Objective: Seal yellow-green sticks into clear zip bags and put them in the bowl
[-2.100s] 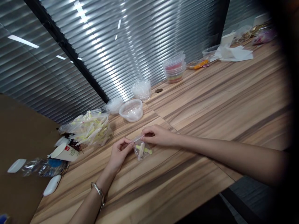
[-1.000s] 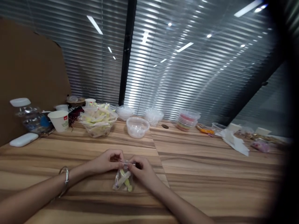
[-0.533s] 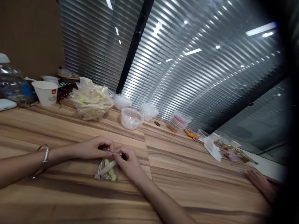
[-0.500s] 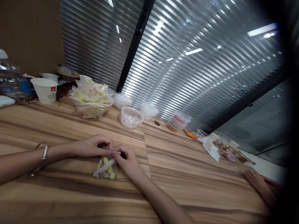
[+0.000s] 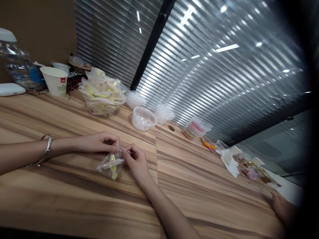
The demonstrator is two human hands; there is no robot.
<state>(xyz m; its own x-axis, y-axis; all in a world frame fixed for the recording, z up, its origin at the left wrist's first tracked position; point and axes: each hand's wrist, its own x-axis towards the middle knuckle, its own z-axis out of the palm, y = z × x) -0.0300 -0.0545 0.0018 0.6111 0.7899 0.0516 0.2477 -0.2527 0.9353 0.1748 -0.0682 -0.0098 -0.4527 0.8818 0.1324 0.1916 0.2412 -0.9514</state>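
A small clear plastic bag with yellow-green and whitish pieces inside hangs between my hands, just over the wooden table. My left hand pinches its top edge from the left, thumb against bent fingers. On the opposite side, my right hand grips the upper right corner between thumb and fingertips. The exact contents are blurred by the shiny plastic. Beyond my hands stands an open clear plastic tub. To its left, a container heaped with similar filled bags sits near the blinds.
At the left are a paper cup, a big clear bottle and a white case. Stacked clear lidded tubs, orange-handled scissors and white paper line the back right. Another person's hand is at the right edge.
My view has tilted and shifted slightly. The small bag has turned between my fingers, its lower end swinging left. The other person's hand at the right has changed its pose.
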